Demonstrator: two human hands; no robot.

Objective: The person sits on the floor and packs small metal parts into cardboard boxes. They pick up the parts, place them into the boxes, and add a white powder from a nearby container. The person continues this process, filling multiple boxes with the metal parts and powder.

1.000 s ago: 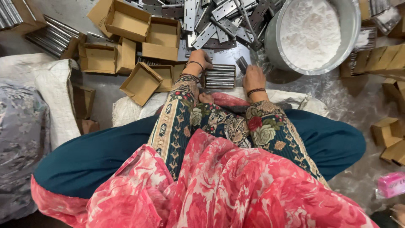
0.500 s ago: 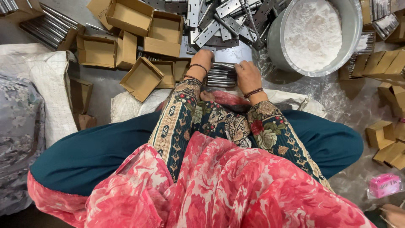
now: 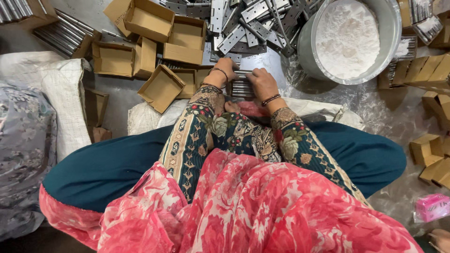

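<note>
Grey concrete floor (image 3: 119, 100) spreads under us, strewn with boxes and metal parts. Nearest to us lie our red flowered cloth (image 3: 243, 211) and teal trousers (image 3: 103, 164), with patterned sleeves running forward over them. Just past our knees a white sack (image 3: 145, 117) pads the floor, and above it we see both hands closed on a stack of metal hinges (image 3: 241, 86): our left hand (image 3: 224, 70) clamps its left end, fingers curled over the top, and our right hand (image 3: 262, 83) presses on its right end, bangles at both wrists. Beside the left hand sits an open cardboard box (image 3: 161, 88), tilted, with more open boxes (image 3: 187, 40) behind it. Beyond the stack a heap of loose hinges (image 3: 253, 21) lies against a round metal tub (image 3: 304, 42) holding white powder (image 3: 349, 35). At the far left, bundles of metal rods (image 3: 61, 35) rest in a box, and folded boxes (image 3: 426, 70) line the right edge.
</note>
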